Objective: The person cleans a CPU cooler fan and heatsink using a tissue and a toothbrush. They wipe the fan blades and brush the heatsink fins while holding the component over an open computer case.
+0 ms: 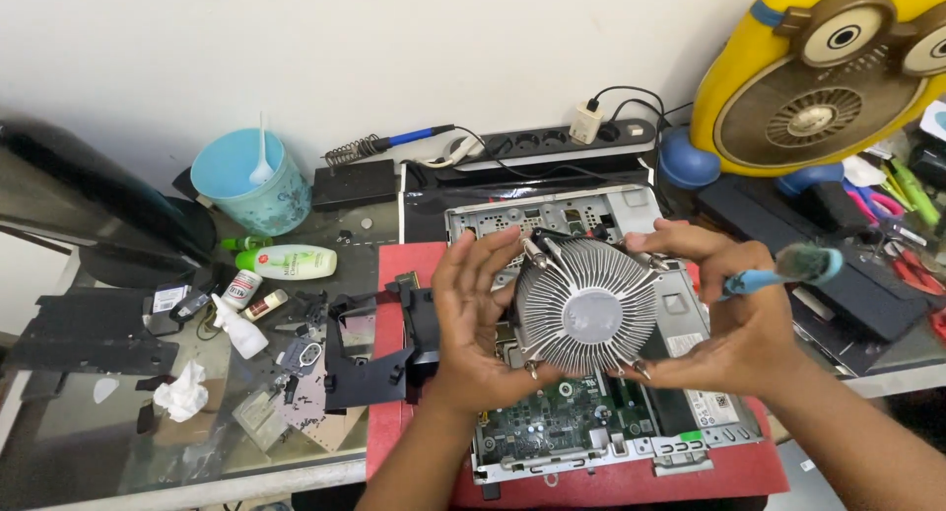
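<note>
Head view: left hand and right hand cupping round finned heatsink above open computer chassis; right grip also pinching blue brush.

Before you stands a glass-topped table. At lower centre of the frame a red rectangular mat lies on it, carrying an opened grey metal computer case. Left of the mat you see a black plastic shroud, a crumpled white tissue, a small white spray bottle and a white-and-green lotion bottle. In the upper left stands a light blue plastic cup; a black power strip runs along the wall.
</note>
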